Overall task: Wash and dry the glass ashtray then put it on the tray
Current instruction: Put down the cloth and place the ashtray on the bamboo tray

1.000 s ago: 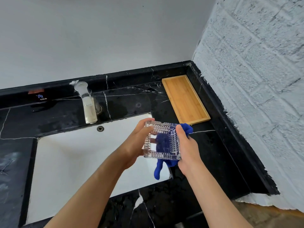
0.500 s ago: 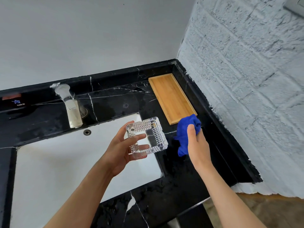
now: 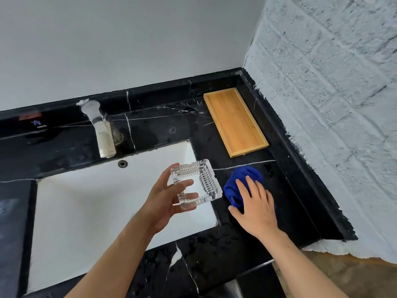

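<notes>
Black marble bench (image 3: pixel 214 250), wet-speckled at near edge. Right hand (image 3: pixel 255 208) lies flat on the blue cloth (image 3: pixel 240 181), fingers (image 3: pixel 252 186) spread and gripping nothing; cloth rests on bench beside the sink (image 3: pixel 86 211). Left hand (image 3: pixel 165 198) holds the glass ashtray (image 3: pixel 199 181) above the sink's right rim, thumb and fingers clamped on its near corner, tilted. Beyond: tap (image 3: pixel 101 130), then the wooden tray (image 3: pixel 235 121) against the back corner, nothing on it. Ashtray not yet on tray.

Risks, judged: one-handed corner grip on heavy ribbed glass; any residual wetness could let it slip onto stone. Carrying across, a knock against the tray's raised lip might chip it.
</notes>
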